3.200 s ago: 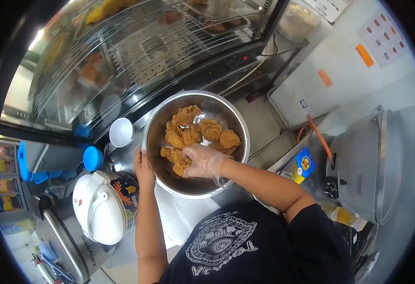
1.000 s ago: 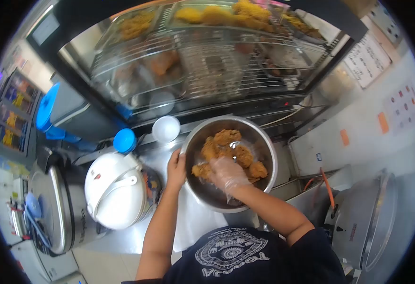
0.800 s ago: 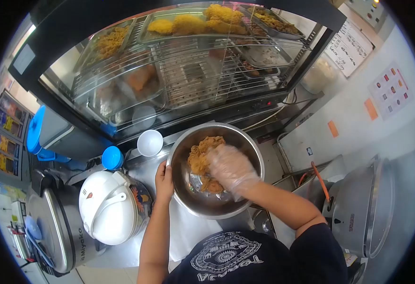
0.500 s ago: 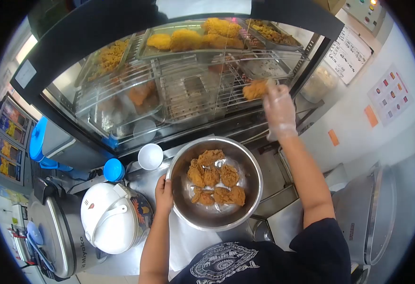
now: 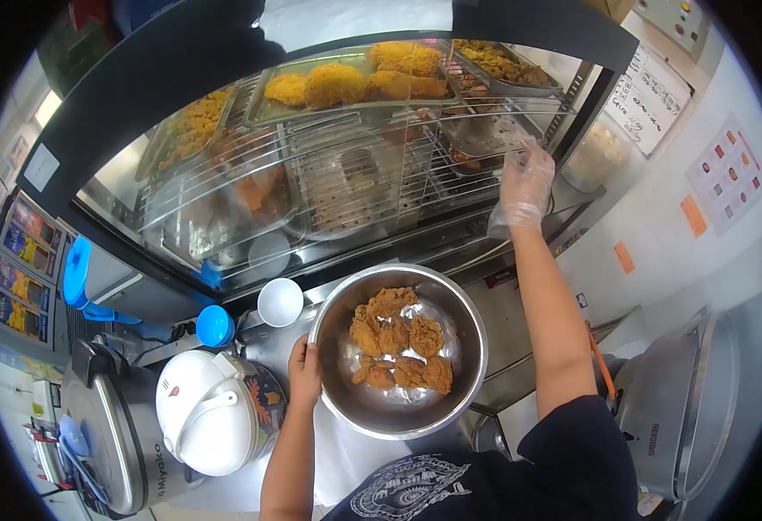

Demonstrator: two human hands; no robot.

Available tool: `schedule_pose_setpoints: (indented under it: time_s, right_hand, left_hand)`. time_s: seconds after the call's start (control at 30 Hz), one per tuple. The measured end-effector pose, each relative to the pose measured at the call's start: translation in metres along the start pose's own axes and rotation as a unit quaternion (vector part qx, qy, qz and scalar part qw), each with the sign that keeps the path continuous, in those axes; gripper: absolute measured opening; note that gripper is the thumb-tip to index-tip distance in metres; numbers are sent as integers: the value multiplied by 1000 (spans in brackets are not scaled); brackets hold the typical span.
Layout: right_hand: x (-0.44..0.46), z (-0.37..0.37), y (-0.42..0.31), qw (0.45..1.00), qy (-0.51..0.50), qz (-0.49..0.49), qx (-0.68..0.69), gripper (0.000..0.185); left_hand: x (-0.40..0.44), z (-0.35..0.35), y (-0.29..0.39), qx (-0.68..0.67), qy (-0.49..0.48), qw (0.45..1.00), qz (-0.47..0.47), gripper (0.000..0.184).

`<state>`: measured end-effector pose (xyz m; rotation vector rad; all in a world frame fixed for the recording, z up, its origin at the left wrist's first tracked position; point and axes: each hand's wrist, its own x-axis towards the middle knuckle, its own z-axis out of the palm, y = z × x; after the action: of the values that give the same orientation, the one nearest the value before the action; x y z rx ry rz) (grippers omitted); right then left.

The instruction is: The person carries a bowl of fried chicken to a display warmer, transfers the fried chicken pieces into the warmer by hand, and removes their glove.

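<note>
Food shop: glazed display cabinet (image 5: 190, 76)

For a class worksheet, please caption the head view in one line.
Left hand gripping a metal bowl of fried chicken, gloved right hand raised at a food cabinet.

Bowl (image 5: 403, 417) near the middle, display case (image 5: 529, 36) beyond, cookers to the left.
In the bowl, chicken pieces (image 5: 392, 337); at its left rim, the left hand (image 5: 304, 372). Left of the bowl, a cup (image 5: 280, 302), then a second cup (image 5: 215, 326); nearer the body, a rice cooker (image 5: 194, 412), with another cooker (image 5: 107, 425) farther left. Inside the case, fried pieces (image 5: 336, 85) in an upper tray (image 5: 270, 114); toward its right end, a lower tray (image 5: 485, 136) just beside the right hand (image 5: 524, 187). Far right, a vessel (image 5: 672, 417); beyond it, a wall (image 5: 659, 217) bearing a sheet (image 5: 728, 174).
</note>
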<state>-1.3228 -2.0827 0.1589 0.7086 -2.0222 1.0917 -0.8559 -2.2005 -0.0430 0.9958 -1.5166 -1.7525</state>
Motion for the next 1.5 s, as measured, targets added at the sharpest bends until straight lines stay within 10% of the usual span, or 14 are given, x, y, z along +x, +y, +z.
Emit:
schedule_pose_setpoints:
  time_s: [0.17,0.37,0.57,0.8,1.07,1.23,1.5]
  right_hand:
    - [-48,-52,-22,961,-148,143,185,23]
    - [-154,-97,-45,934,-317,21,161,21]
    - [-189,-120,-81,817,-563,-122,14,38]
    - [-219,-117,-112,636,-752,-2,-174,67]
    - [-219,-121,-88,666,-712,221,19,57]
    - [-180,-143,-94,527,-586,469,399,48]
    - [-156,-128,-78,383,-307,532,690,54]
  left_hand:
    - [-2,4,6,-13,0,1000,4,31]
    - [-4,5,14,55,-7,997,51,30]
    - [-4,4,-4,-17,9,999,30,33]
    - [-7,6,2,-16,24,999,39,32]
    - [-7,5,-1,-17,25,999,36,32]
    - [-8,7,3,-23,26,999,33,32]
    - [-15,9,24,-6,10,1000,12,34]
